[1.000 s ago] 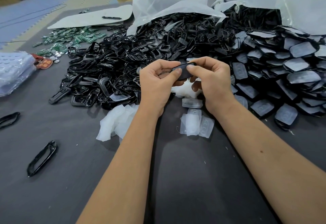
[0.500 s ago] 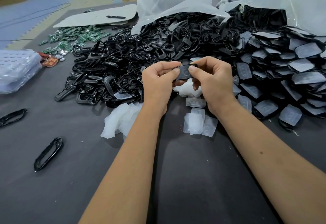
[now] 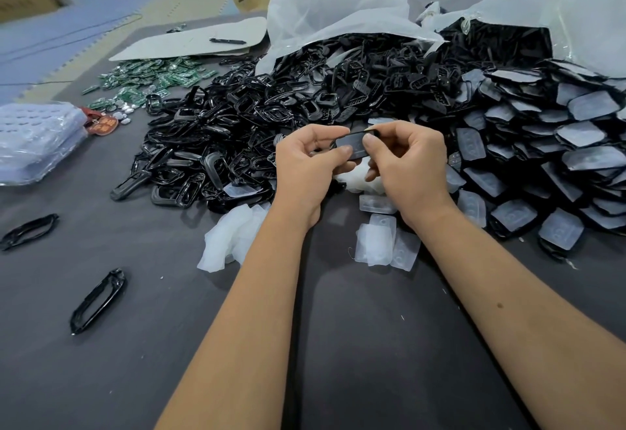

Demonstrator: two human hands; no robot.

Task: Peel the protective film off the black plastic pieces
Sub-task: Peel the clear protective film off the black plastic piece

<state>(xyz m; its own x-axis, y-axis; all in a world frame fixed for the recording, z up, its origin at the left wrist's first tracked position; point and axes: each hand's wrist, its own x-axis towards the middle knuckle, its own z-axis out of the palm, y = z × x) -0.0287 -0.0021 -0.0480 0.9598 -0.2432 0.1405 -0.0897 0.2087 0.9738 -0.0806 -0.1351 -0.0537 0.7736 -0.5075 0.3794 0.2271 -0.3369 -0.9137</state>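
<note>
Currently I observe one black plastic piece (image 3: 352, 147) held between both hands above the table (image 3: 372, 345) (film not discernible): left hand (image 3: 305, 168) pinches its left end, right hand (image 3: 406, 162) pinches its top edge.

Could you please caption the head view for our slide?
Both hands, left hand and right hand, pinch one black plastic piece above peeled films.

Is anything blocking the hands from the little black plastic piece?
No. The left hand and right hand already pinch the small flat black plastic piece directly, above the dark grey table; nothing visible lies between them.
</note>
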